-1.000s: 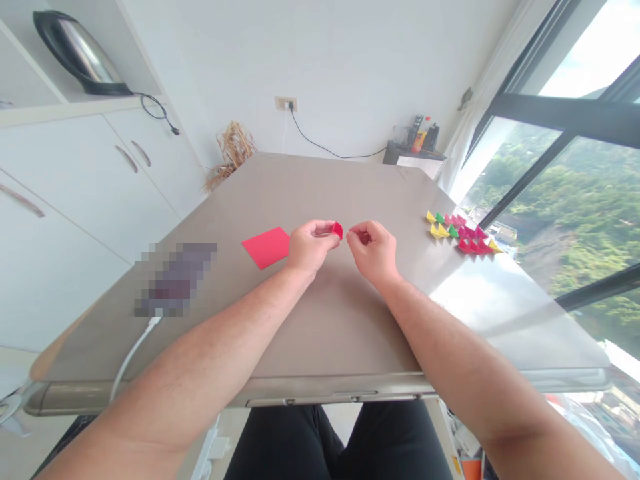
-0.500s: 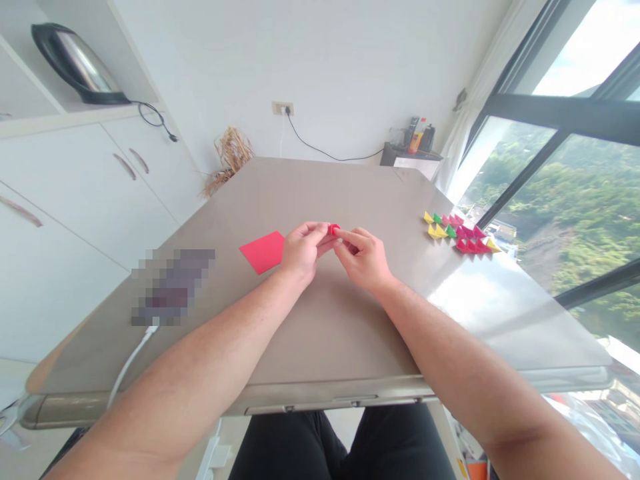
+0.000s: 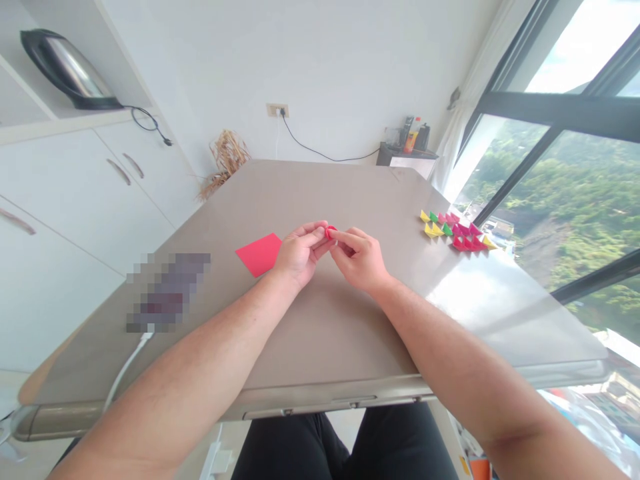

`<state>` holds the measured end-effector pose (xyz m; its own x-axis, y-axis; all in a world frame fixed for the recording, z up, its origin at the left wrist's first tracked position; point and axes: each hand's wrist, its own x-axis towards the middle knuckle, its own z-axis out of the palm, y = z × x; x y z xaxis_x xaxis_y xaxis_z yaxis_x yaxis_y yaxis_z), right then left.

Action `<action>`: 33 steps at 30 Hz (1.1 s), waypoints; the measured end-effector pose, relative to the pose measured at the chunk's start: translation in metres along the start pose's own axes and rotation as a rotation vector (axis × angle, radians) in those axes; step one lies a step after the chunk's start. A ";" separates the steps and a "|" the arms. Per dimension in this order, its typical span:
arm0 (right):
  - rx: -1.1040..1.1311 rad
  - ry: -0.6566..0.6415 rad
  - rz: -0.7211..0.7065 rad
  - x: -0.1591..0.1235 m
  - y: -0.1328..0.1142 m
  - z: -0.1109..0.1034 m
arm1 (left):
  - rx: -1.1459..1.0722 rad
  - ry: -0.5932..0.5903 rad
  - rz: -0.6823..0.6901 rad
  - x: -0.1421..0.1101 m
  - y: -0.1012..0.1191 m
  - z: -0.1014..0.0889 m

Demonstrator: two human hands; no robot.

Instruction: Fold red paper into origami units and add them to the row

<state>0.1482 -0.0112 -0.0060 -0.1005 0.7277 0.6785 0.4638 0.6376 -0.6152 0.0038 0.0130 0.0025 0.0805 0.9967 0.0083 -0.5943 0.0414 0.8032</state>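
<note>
Between my two hands, above the middle of the table, is a small folded piece of red paper (image 3: 331, 232). My left hand (image 3: 303, 250) is closed on it, thumb and fingers pinching its left side. The index fingertip of my right hand (image 3: 361, 257) presses against the paper from the right, with the thumb and other fingers curled below. Fingers hide most of the folded piece. A flat red paper sheet (image 3: 260, 253) lies on the table just left of my left hand, partly covered by it.
Several small folded paper boats (image 3: 467, 240) in yellow, green, pink and red stand in rows at the right of the table (image 3: 330, 187). A blurred-out dark device (image 3: 173, 290) with a white cable (image 3: 127, 363) lies at the left. A window borders the right side.
The view has shifted slightly. Between my fingers the folded red paper has turned a little and its opening looks different; both hands remain on it.
</note>
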 end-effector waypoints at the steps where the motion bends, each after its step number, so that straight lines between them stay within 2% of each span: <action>1: 0.002 0.005 0.006 0.000 -0.002 0.000 | -0.009 0.000 -0.003 0.000 0.000 0.000; 8: 0.112 -0.033 0.075 -0.001 -0.005 0.001 | -0.006 -0.033 0.014 0.001 0.002 0.000; 15: 0.250 -0.031 0.096 0.000 -0.007 -0.003 | 0.164 -0.095 0.095 -0.001 0.006 -0.002; 21: 0.421 -0.041 0.351 0.006 -0.013 -0.009 | 0.326 -0.035 0.253 -0.003 0.005 0.001; 24: 0.453 -0.073 0.420 0.008 -0.013 -0.011 | 0.315 -0.030 0.256 -0.004 0.004 0.003; 27: 0.382 -0.061 0.365 0.007 -0.012 -0.009 | 0.263 -0.043 0.211 -0.004 0.004 0.002; 33: 0.088 0.023 0.090 0.003 -0.009 -0.003 | 0.134 -0.090 0.084 0.000 0.004 -0.003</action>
<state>0.1465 -0.0154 0.0024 -0.0416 0.7774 0.6276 0.3912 0.5907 -0.7058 -0.0008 0.0132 0.0043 0.1101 0.9858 0.1269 -0.4903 -0.0572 0.8697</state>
